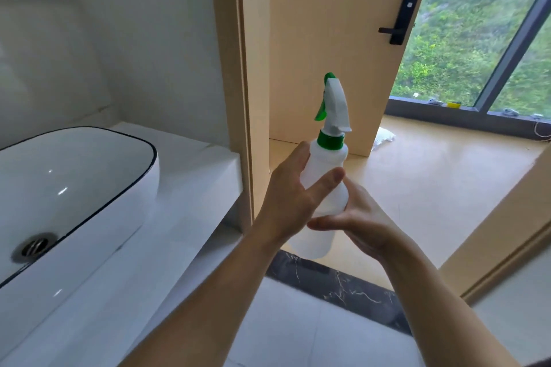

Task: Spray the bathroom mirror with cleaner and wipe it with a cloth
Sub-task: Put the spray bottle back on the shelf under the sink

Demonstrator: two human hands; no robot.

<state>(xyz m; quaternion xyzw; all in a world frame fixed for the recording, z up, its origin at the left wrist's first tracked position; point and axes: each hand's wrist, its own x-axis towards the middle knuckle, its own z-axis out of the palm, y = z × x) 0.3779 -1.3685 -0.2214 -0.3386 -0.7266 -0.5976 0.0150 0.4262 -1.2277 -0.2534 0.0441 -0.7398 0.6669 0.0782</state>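
Both hands hold a spray bottle (pixel 323 188) up in front of the person, over the dark marble threshold (pixel 337 286) between the white bathroom floor and the tan floor beyond. The bottle is translucent white with a green collar, a white spray head and a green trigger and nozzle tip; it stands nearly upright, leaning a little to the right at the top, with the nozzle pointing up and away. The left hand (pixel 286 199) wraps the bottle from the left: its thumb lies across the front of the body and its fingers (pixel 298 152) curl round the far side just under the shoulder. The right hand (pixel 357 217) cups the lower part from the right, with its thumb pressed along the side and the fingers hidden behind the bottle, so their exact pose cannot be told. Both forearms are bare and reach in from the bottom edge. To the left a white basin (pixel 74 182) with a thin dark rim and a metal drain (pixel 32 247) sits on a white table (pixel 190 164). A pale wood door frame (pixel 241 74) stands just behind the table, and beyond it an open wood door (pixel 343 39) carries a black handle (pixel 401 12). A white cloth (pixel 383 140) lies on the floor at the foot of the door. A window (pixel 477 39) on the right shows green slope outside. The mirror is not seen.
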